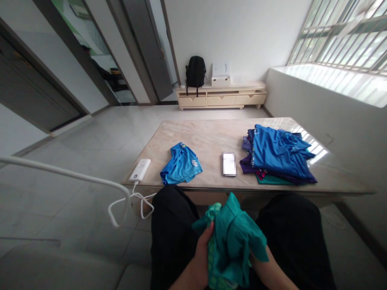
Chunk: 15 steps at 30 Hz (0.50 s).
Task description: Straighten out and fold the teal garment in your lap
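Observation:
A teal-green garment [232,241] is bunched in my lap between my black-trousered knees. My left hand [203,251] grips its left side, fingers curled into the cloth. My right hand [253,257] is under the garment's right side; its fingers are hidden by the fabric. On the marble table [208,139] in front of me lie a folded bright blue garment [181,164] at the left and a stack of blue, purple and green garments [276,155] at the right.
A phone [229,164] lies on the table between the two piles. A white power bank [140,169] sits at the table's left corner with a white cable [133,201] hanging off it. A low cabinet [222,96] with a black backpack [196,71] stands by the far wall.

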### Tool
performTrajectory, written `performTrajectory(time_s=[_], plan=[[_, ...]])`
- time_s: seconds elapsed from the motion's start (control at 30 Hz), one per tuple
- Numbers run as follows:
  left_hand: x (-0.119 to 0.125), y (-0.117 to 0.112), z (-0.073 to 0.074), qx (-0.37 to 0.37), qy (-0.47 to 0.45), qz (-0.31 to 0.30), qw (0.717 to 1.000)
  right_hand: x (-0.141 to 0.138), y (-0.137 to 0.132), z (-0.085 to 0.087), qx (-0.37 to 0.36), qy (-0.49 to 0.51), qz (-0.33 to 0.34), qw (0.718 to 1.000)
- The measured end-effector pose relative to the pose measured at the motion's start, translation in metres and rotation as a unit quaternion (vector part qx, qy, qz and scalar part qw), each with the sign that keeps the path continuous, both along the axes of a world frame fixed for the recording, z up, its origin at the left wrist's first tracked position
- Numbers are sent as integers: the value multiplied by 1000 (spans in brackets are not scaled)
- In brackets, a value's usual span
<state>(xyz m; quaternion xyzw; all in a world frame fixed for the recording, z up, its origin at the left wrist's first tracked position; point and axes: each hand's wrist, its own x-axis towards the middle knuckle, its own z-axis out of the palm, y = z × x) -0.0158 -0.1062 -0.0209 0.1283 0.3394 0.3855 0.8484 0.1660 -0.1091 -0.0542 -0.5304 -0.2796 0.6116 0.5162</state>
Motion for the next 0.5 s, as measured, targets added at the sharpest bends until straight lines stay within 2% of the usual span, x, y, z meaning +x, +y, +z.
performTrajectory(time_s=[0.13,0.23,0.37,0.5], plan=[[-15,10,-4,-23,-29,26,999,22,23,21,37,-38,-24,998],[-23,24,0,-30,8,125,992,37,35,39,77,2,-51,996],[-34,46,14,-9,44,266,963,54,46,55,108,78,-148,980],[-43,55,22,14,65,304,950,66,54,65,91,120,-184,971]])
